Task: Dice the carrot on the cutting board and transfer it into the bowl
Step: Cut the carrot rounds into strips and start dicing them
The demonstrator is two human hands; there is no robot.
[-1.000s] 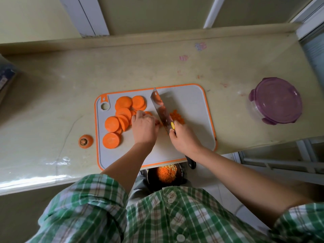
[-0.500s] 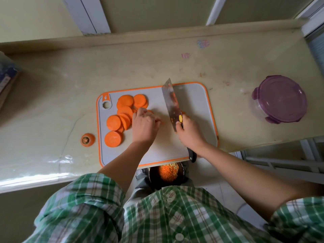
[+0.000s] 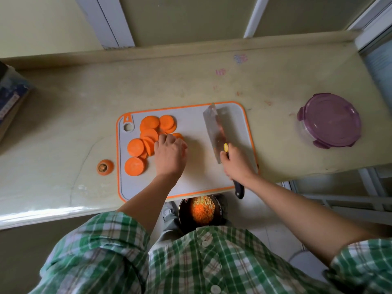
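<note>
The right hand [image 3: 237, 164] grips the knife [image 3: 215, 132]. The left hand [image 3: 170, 154] lies on the carrot slices [image 3: 135, 147], fingers [image 3: 165, 138] bent; whether they hold one I cannot tell.

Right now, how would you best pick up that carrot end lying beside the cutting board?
Pinch the carrot end across its round sides, coming straight down from above. It sits stem scar up on the counter, seemingly on its flat cut face, clear of the cutting board, so fingers fit either side.

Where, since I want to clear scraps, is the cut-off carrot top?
In the head view, the carrot top lies on the counter, just off the left edge of the cutting board, level with the nearest carrot slice.
</note>
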